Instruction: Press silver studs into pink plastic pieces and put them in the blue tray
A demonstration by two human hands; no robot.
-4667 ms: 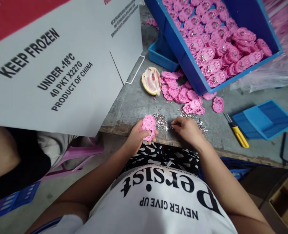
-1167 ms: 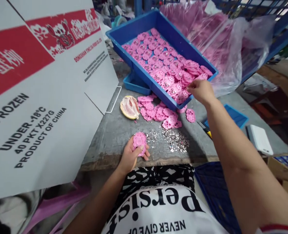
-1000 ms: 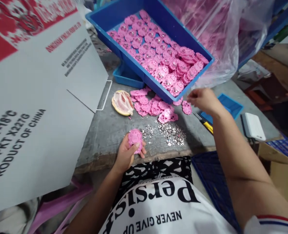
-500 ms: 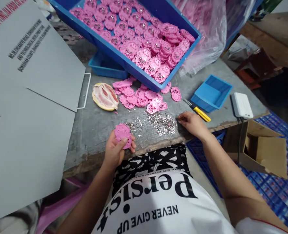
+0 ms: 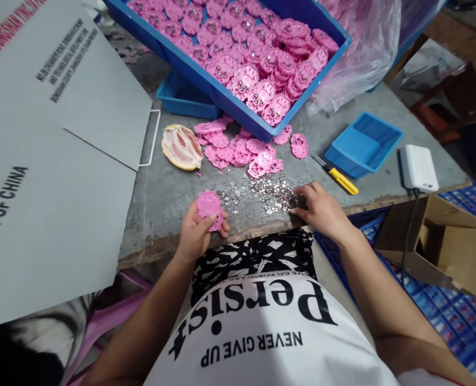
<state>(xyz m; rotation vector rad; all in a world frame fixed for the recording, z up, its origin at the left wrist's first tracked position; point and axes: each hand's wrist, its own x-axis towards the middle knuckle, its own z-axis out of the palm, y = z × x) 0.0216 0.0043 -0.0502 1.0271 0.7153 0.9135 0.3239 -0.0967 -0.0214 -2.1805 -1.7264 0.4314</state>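
My left hand (image 5: 195, 233) is closed on a pink plastic part (image 5: 209, 208), held at the near edge of the grey table (image 5: 169, 193). My right hand (image 5: 320, 206) rests on the table at the right end of a heap of small shiny metal pieces (image 5: 268, 192), its fingertips pinched together among them; what they hold is too small to see. Loose pink parts (image 5: 241, 153) lie in a pile just beyond the metal pieces.
A tilted blue tray (image 5: 221, 96) full of pink parts stands at the back. A piece of pomelo (image 5: 181, 147), a yellow-handled tool (image 5: 338, 177), a small blue tray (image 5: 362, 145) and a white box (image 5: 418, 167) lie on the table. A large grey carton (image 5: 40, 161) fills the left.
My right hand came back from the big blue tray down to the heap of metal pieces. My left hand kept the pink part at the table's edge.
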